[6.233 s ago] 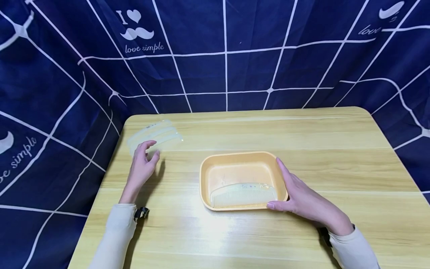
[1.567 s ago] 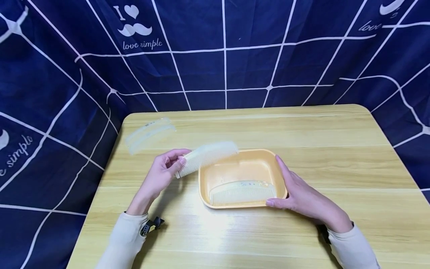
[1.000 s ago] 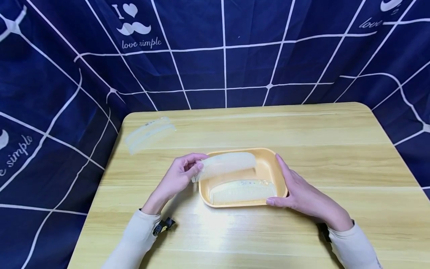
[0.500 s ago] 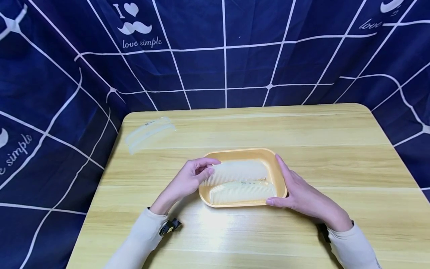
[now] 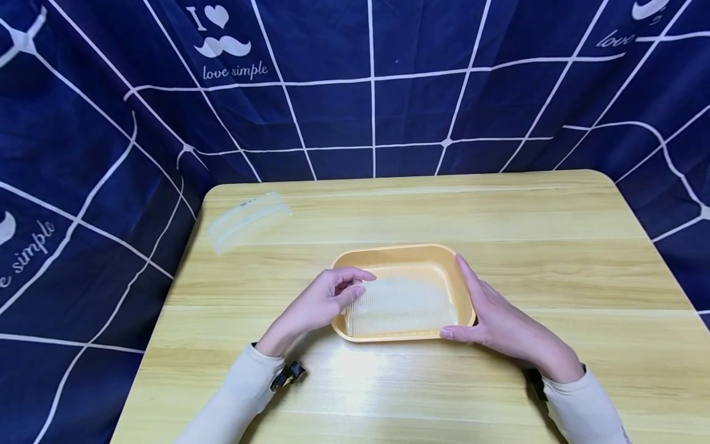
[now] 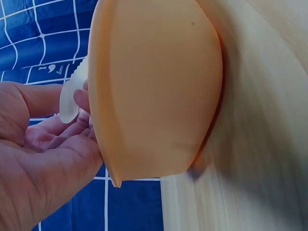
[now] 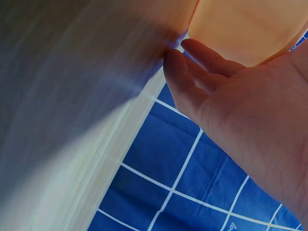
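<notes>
In the head view, my left hand (image 5: 322, 303) pinches the left end of a pale translucent comb (image 5: 407, 293) inside an orange plastic box (image 5: 396, 248). That comb lies over or against a second comb (image 5: 402, 327) along the box's front side; the two overlap and are hard to tell apart. The left wrist view shows the held comb's end (image 6: 70, 98) between thumb and fingers, above the box's rim. My right hand (image 5: 501, 324) holds the box's right end, thumb at the front rim, fingers along the side.
More translucent comb shapes (image 5: 249, 221) lie at the far left of the wooden table (image 5: 527, 222); their number is unclear. A dark blue curtain (image 5: 333, 117) with white lines hangs behind the table and along its sides.
My left hand went to the far-left combs, brought one rightward over the box, and lowered it beside the comb inside. The right hand has stayed at the box's right end.
</notes>
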`<state>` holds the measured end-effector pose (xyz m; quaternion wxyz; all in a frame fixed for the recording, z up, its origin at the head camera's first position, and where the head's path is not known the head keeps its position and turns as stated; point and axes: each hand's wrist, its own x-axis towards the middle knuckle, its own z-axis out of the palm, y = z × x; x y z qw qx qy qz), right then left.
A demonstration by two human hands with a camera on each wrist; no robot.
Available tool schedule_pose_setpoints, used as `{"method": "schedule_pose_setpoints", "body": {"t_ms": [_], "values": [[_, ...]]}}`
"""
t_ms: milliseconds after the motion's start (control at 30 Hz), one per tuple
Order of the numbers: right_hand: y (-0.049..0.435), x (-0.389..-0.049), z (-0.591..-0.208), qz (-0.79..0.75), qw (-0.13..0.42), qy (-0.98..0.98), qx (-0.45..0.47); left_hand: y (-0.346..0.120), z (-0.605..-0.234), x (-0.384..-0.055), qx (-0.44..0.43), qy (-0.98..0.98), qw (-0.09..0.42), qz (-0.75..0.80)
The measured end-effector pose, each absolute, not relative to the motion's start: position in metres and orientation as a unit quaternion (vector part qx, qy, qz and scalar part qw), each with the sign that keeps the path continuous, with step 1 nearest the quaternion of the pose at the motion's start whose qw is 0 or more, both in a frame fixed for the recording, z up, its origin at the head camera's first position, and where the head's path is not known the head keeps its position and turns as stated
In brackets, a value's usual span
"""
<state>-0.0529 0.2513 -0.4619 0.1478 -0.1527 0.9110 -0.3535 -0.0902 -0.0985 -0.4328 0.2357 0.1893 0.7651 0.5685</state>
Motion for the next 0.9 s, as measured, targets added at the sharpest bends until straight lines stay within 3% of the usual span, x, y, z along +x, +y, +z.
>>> {"method": "schedule_pose_setpoints", "body": {"t_ms": [400, 900], "values": [[0.251, -0.052, -0.462, -0.354, 0.149, 0.91, -0.153, -0.092, -0.434, -0.088, 0.214, 0.777, 0.254, 0.535], [0.252, -0.051, -0.461, -0.362, 0.148, 0.908, -0.15, -0.079, -0.434, -0.086, 0.281, 0.834, 0.218, 0.421]]}}
